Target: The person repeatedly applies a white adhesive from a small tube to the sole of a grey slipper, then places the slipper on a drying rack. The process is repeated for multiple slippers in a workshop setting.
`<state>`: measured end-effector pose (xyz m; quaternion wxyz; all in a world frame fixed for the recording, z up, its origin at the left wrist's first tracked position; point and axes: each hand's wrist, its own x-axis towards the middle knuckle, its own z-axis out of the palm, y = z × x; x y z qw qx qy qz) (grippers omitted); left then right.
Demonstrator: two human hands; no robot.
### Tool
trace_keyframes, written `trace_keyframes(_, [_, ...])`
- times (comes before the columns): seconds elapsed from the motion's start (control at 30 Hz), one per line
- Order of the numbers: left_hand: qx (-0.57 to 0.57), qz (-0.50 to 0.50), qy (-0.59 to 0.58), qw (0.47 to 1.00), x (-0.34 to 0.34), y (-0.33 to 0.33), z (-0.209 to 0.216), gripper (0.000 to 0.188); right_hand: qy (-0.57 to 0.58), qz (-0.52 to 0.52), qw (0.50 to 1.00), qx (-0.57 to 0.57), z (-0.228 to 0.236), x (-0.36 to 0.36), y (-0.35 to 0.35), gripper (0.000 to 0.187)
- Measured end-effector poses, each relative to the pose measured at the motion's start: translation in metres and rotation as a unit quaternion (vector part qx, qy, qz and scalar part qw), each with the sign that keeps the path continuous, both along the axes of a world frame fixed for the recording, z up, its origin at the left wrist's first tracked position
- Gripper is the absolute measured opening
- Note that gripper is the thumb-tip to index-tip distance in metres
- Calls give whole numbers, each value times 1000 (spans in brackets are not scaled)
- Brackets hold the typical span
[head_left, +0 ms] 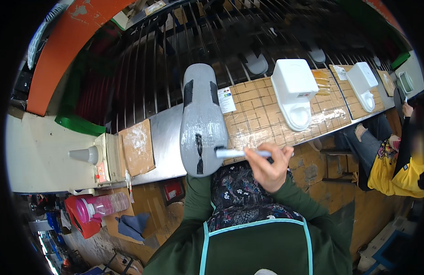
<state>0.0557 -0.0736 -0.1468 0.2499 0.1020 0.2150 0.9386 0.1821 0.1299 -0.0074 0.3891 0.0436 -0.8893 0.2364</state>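
A grey shoe (201,120) stands out in front of me with its sole-shaped bottom facing up. It bears black patches on both sides of its narrower far part and a black strip near the rounded near end. My left forearm runs in beneath it, and the shoe hides my left hand. In my right hand (269,168), the fingers are closed around the pale handle of a brush (235,153). Its dark tip touches the shoe's right edge near the close end. A white plastic pot with a small cup in front (298,120) is on the bench to the right.
Brown taped cardboard (253,130) covers the metal bench (168,140). Beyond lies a rack of metal bars (152,78). A second white pot (361,82) stands farther right, where a co-worker in yellow (400,167) sits. A pink-lidded bottle (106,204) is at lower left.
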Motion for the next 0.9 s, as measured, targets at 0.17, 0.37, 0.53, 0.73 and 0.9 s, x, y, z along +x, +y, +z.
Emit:
trace_keyframes(0.17, [29, -2, 64, 998, -9, 0, -22, 57, -55, 112, 988, -91, 7, -4, 8, 25])
trace_keyframes(0.37, [-116, 56, -2, 992, -4, 6, -31, 49, 14, -44, 999, -10, 8, -42, 21, 24])
trace_keyframes(0.53, [-104, 167, 97, 976, -45, -3, 21, 53, -126, 276, 930, -207, -5, -19, 23, 25])
trace_keyframes(0.73, [98, 140, 301, 938, -181, -24, 70, 44, -128, 506, 430, -736, -68, -44, 55, 13])
trace_keyframes(0.9, [-394, 424, -286, 763, -268, -27, 43, 48, -110, 547, 405, -724, -101, -51, 67, 18])
